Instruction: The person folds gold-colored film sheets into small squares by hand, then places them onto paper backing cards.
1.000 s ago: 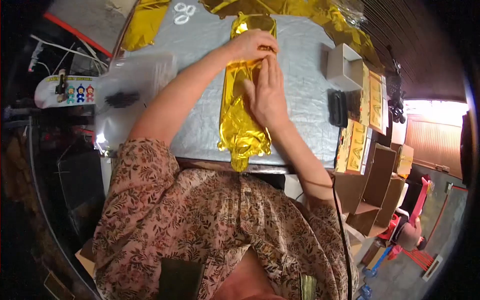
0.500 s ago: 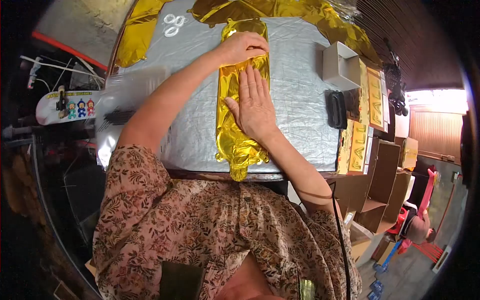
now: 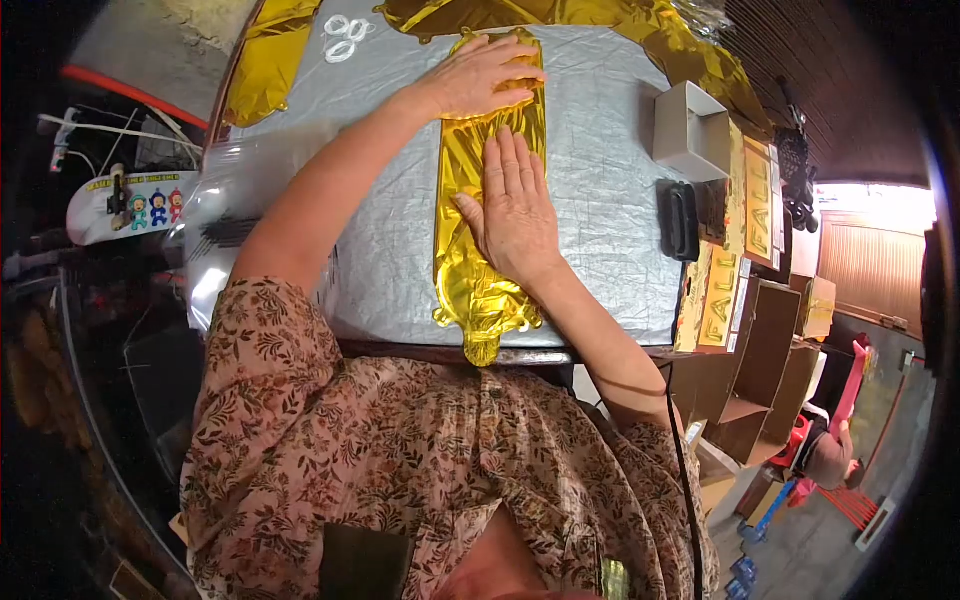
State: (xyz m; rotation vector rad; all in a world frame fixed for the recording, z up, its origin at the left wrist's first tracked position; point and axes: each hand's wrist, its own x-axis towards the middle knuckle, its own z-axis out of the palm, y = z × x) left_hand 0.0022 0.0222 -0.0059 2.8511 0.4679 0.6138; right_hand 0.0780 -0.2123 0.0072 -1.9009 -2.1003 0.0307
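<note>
- Head view: the foil (image 3: 462,270) lies lengthwise on the table (image 3: 390,220), its tabbed near end over the edge.
- The left hand (image 3: 475,85) lies across the foil's far part, fingers open, slightly apart; whether it pinches any foil, I cannot tell.
- The right hand (image 3: 518,225) rests flat on the foil nearer the body, fingers straight, thumb out, gripping nothing.
- White box (image 3: 690,135) and black case (image 3: 680,222) sit to the right; white rings (image 3: 343,38), far left.

1 creased, shiny gold foil strip (image 3: 464,278) lies lengthwise on the silver sheet (image 3: 610,235), tab (image 3: 481,351) at its near edge.
</note>
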